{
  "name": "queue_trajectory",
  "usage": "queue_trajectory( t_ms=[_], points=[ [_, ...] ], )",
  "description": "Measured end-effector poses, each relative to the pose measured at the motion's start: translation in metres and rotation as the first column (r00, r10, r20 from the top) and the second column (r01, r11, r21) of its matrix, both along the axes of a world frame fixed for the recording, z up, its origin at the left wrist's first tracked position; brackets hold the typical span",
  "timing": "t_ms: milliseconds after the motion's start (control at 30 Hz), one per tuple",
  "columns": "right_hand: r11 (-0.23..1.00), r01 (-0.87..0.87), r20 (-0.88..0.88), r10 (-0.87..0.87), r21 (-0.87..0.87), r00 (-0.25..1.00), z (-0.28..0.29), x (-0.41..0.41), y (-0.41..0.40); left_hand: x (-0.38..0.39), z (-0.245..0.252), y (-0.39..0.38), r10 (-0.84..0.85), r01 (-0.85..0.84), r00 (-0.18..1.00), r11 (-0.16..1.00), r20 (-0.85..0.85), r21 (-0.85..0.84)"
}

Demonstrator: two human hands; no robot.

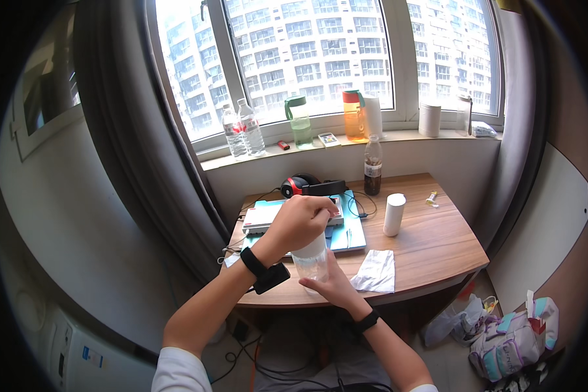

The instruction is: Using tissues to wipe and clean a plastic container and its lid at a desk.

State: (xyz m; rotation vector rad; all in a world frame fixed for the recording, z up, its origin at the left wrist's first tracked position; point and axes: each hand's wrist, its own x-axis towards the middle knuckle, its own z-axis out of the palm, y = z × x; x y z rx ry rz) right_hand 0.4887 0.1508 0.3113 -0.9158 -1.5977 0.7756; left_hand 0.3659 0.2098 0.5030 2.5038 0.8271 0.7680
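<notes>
My left hand (304, 220) is over the top of a clear container (312, 269) with a white upper part. Its fingers are curled; whether they pinch anything is hidden. Around the lower side of the container wraps my right hand (337, 286), thumb in front. The container is upright at the table's near edge. To its right lies a crumpled white tissue (376, 272), and a white cylinder (394, 215) stands behind that. Beyond my left hand are a white box-like device (259, 219) on a light-blue folder (355, 232) and black-and-red headphones (299, 186).
A bottle with dark contents (372, 169) stands at the table's back. A small yellow-and-white item (431, 198) lies right. The windowsill (318, 149) bears water bottles (245, 130), a green bottle (301, 122) and an orange bottle (354, 120). Bags (509, 338) lie on the floor at right.
</notes>
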Motion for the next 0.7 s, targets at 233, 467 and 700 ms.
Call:
queue_trajectory(
  t_ms=[233, 467, 700],
  points=[
    [0.997, -0.052, -0.039, 0.050, -0.060, 0.998, 0.004, 0.003, -0.001, -0.020, -0.033, -0.014, 0.040, -0.095, 0.979, 0.957, 0.199, 0.275],
    [0.999, -0.021, -0.042, 0.020, -0.027, 0.999, 0.001, 0.001, 0.000, -0.015, -0.048, -0.026, -0.051, -0.093, 0.970, 0.826, 0.237, 0.556],
    [0.999, -0.016, -0.104, 0.019, 0.030, 0.994, 0.000, 0.002, 0.004, -0.007, -0.038, -0.031, -0.035, 0.047, 0.999, 0.766, -0.030, 0.641]
  ],
)
